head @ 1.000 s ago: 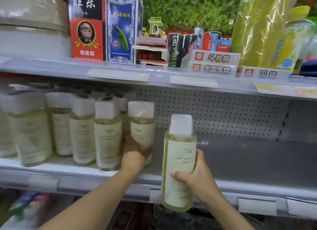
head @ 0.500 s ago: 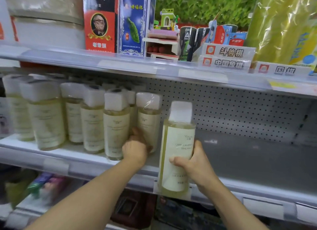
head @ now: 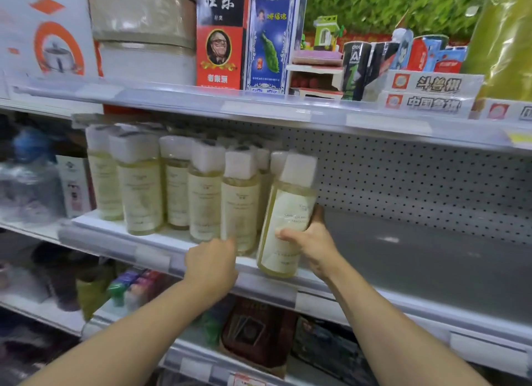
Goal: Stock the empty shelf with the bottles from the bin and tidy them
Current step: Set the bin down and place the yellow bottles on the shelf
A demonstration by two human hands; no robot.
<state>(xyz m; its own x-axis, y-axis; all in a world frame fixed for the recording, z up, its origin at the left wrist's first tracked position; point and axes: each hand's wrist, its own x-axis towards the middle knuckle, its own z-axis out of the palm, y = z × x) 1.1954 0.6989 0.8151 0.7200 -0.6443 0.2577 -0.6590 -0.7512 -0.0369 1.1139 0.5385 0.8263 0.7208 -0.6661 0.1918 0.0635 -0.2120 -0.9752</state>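
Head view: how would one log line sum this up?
right hand holds tilted bottle at shelf edge | left hand at front-row bottle

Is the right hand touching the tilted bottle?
Touching. The head view shows the right hand wrapped around the tilted bottle, thumb across its label, fingers behind it.

Retail shop aisle, by the fixtures. Steel gondola shelf (head: 431, 259) with perforated back panel (head: 417, 184); clear price-label strip (head: 259, 282) along its front edge. On that shelf, left part: rows of identical pale-yellow bottles (head: 204, 195), white caps, facing out. On the tier above the shelf: boxed goods with printed Chinese text (head: 220, 34), boxed board games (head: 426, 93). Below the shelf: more packaged stock, blurred
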